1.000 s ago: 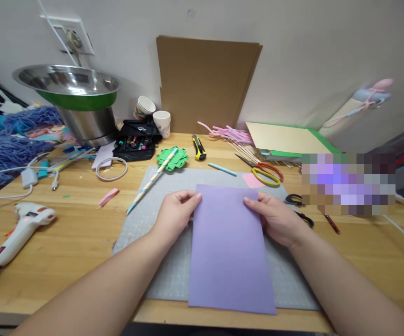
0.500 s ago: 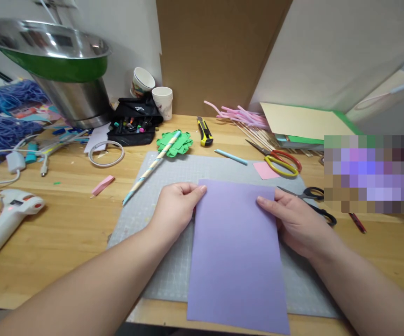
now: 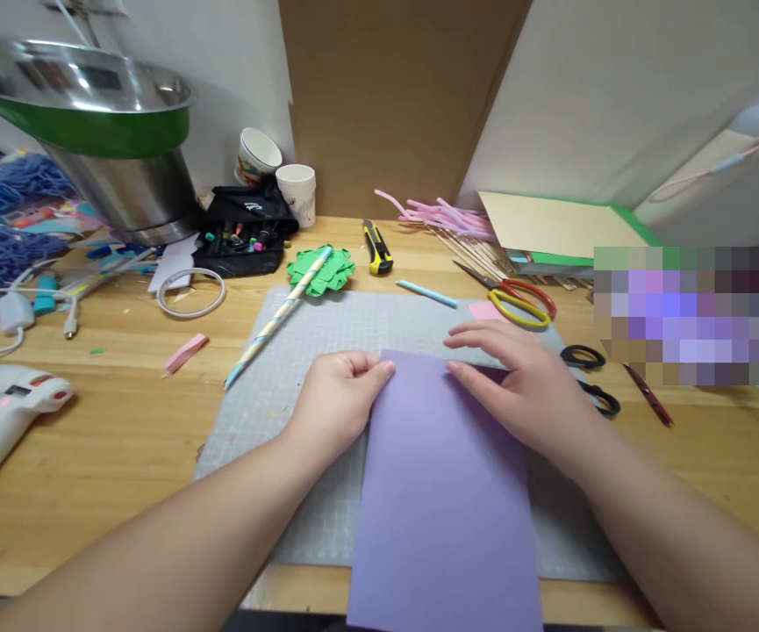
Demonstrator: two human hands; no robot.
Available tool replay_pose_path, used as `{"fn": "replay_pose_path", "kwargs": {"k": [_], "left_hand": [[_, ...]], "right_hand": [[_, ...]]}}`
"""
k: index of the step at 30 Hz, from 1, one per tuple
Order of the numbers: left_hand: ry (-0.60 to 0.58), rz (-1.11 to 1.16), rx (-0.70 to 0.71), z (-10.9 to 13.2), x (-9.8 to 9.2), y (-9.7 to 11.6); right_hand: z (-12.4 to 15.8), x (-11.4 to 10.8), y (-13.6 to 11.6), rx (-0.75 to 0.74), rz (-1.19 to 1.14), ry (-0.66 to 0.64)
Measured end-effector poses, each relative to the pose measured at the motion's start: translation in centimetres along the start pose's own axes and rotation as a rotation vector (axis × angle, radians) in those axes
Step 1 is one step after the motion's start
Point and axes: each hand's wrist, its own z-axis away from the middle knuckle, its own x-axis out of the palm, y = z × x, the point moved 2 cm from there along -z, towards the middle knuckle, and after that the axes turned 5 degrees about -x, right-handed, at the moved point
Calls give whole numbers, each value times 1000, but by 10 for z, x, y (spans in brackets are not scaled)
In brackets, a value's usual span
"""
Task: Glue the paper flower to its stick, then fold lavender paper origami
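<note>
We see the purple sheet (image 3: 448,518) at the lower middle of the frame, over the grey mat (image 3: 313,535), its near end running past the mat. How much of it rests flat we cannot tell.

The left hand (image 3: 336,399) pinches the sheet's far left corner: thumb on top, the other fingers curled in below. We take this as the grip that steadies the sheet. The right hand (image 3: 530,386) is looser, fingers stretched and parted, the thumb on the far edge and the index finger reaching beyond it. That seems more guiding than gripping; what lies under the palm we cannot see.

The mat probably spares the wooden table (image 3: 122,439). We read the tools around it as set aside within reach: 2 pairs of scissors, the red-and-yellow pair (image 3: 520,304) and the black pair (image 3: 583,356), at the right, the cutter (image 3: 377,248) at the upper middle, and the glue gun (image 3: 7,412) at the left edge. The striped stick (image 3: 277,320) lies across the green piece (image 3: 336,274).

At the upper left a metal bowl (image 3: 37,79) sits raised. Brown cardboard (image 3: 398,105) leans on the white wall (image 3: 569,105), likely for storage.
</note>
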Motion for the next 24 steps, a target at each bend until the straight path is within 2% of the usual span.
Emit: {"fn": "replay_pose_path", "kwargs": {"k": [4, 7, 13, 19, 24], "left_hand": [[-42, 11, 15, 0, 0, 1], [-57, 21, 25, 0, 0, 1], [-75, -1, 25, 0, 2, 0], [-87, -48, 49, 2, 4, 0], [-85, -79, 62, 4, 6, 1]], "right_hand": [[-18, 10, -23, 0, 9, -172], [-26, 18, -31, 55, -75, -217], [-25, 24, -30, 137, -147, -212], [-26, 24, -27, 220, -222, -332], [-28, 19, -22, 314, -306, -361]]}}
